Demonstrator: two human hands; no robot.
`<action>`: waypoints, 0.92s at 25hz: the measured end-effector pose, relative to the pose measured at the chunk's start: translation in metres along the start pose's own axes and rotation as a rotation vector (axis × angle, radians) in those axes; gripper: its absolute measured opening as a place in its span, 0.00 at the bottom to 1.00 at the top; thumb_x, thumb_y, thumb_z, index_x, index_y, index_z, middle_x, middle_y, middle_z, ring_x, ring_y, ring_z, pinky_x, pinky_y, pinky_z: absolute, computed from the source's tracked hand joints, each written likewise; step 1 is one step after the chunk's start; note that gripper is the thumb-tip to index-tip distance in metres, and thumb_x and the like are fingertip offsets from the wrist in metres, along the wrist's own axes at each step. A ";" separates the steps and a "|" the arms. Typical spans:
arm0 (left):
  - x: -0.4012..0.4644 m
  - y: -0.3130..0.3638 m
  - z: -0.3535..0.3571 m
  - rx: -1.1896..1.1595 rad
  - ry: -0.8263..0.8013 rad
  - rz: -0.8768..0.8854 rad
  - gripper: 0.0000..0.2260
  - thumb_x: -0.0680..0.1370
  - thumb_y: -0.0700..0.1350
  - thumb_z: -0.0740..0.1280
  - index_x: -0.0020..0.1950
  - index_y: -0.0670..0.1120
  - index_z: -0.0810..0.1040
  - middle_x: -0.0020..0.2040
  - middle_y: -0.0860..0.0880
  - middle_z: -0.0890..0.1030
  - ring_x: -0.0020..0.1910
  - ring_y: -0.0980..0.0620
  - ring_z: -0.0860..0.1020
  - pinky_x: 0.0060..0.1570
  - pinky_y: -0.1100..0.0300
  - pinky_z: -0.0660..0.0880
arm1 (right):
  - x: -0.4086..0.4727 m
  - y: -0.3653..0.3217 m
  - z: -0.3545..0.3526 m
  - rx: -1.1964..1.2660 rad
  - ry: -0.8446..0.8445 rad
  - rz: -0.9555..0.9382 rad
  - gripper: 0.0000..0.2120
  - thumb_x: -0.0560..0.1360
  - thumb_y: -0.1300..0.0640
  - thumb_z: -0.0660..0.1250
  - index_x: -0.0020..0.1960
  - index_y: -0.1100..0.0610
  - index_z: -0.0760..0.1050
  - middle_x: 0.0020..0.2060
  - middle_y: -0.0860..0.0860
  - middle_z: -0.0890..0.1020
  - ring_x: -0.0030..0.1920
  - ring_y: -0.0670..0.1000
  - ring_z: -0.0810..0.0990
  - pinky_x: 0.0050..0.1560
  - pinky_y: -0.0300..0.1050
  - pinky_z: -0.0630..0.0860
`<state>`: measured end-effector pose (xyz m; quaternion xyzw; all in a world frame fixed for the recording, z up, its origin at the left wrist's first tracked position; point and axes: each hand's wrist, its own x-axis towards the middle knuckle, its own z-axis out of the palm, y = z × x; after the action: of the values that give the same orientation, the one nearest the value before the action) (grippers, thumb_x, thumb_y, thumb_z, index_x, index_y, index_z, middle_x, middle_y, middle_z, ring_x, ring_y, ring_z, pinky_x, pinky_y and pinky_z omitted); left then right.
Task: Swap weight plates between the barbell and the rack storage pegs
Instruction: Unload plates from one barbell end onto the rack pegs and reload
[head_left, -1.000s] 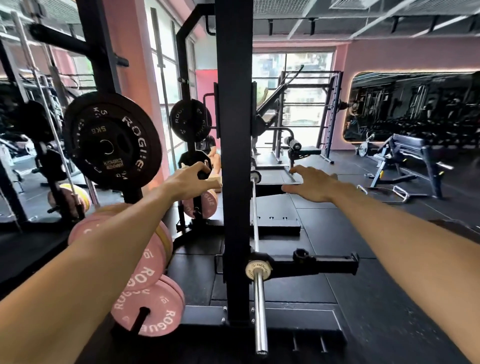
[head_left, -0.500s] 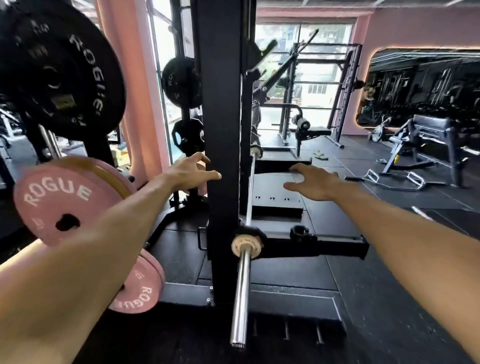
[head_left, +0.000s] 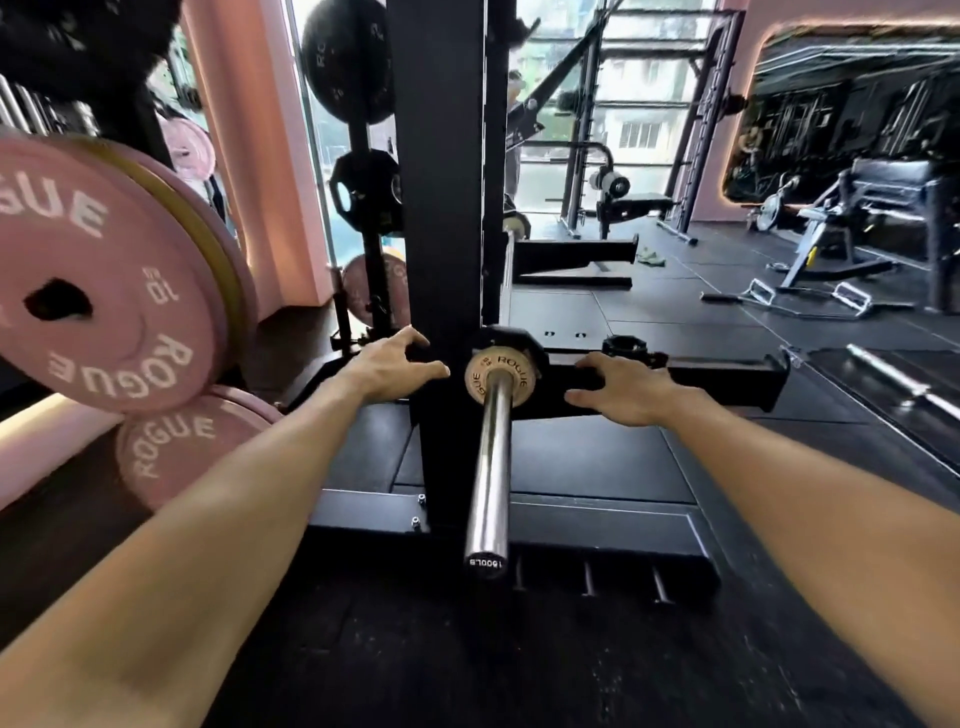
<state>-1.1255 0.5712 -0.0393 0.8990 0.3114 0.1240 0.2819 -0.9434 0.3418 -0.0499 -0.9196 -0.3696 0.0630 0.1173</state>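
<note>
The barbell's bare chrome sleeve (head_left: 488, 467) points toward me, with a small tan Rogue plate (head_left: 475, 378) against a black collar at its inner end. The bar rests on the black rack's safety arm (head_left: 727, 376). My left hand (head_left: 387, 364) is spread open just left of the rack upright (head_left: 441, 208). My right hand (head_left: 631, 387) is open with fingers on the safety arm, right of the small plate. Pink Rogue plates (head_left: 114, 291) hang on storage pegs at the left, with another pink plate (head_left: 171, 447) below.
Black plates (head_left: 345, 62) hang on a farther plate tree (head_left: 371, 249) behind the upright. A loose black collar (head_left: 623, 345) sits on the safety arm. A bench machine (head_left: 857, 218) and another bar (head_left: 904, 379) lie at the right on the dark rubber floor.
I have moved closer and lower. Both hands have dropped from upright height to either side of the small plate on the sleeve; the pink plates now loom at the left.
</note>
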 end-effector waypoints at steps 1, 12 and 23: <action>0.011 -0.012 0.016 -0.007 -0.004 -0.001 0.24 0.72 0.59 0.70 0.66 0.54 0.72 0.57 0.49 0.75 0.56 0.50 0.74 0.58 0.58 0.69 | 0.012 0.004 0.014 0.005 -0.001 0.007 0.28 0.74 0.35 0.60 0.71 0.43 0.64 0.70 0.51 0.71 0.69 0.57 0.69 0.68 0.57 0.62; 0.176 -0.050 0.111 0.035 0.025 0.084 0.22 0.78 0.45 0.64 0.72 0.47 0.68 0.66 0.44 0.76 0.65 0.45 0.73 0.64 0.56 0.70 | 0.171 -0.004 0.082 0.287 0.140 -0.007 0.22 0.79 0.49 0.63 0.71 0.51 0.66 0.66 0.54 0.75 0.65 0.55 0.73 0.65 0.50 0.70; 0.215 -0.063 0.163 -0.165 0.122 0.128 0.15 0.75 0.42 0.69 0.60 0.46 0.71 0.55 0.45 0.77 0.54 0.45 0.77 0.56 0.51 0.75 | 0.221 -0.008 0.124 0.322 0.265 0.073 0.18 0.76 0.55 0.68 0.64 0.58 0.71 0.59 0.55 0.77 0.60 0.56 0.76 0.62 0.52 0.73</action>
<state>-0.9244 0.6774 -0.1974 0.8814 0.2589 0.2215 0.3270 -0.8146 0.5214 -0.1737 -0.9020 -0.3024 0.0042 0.3080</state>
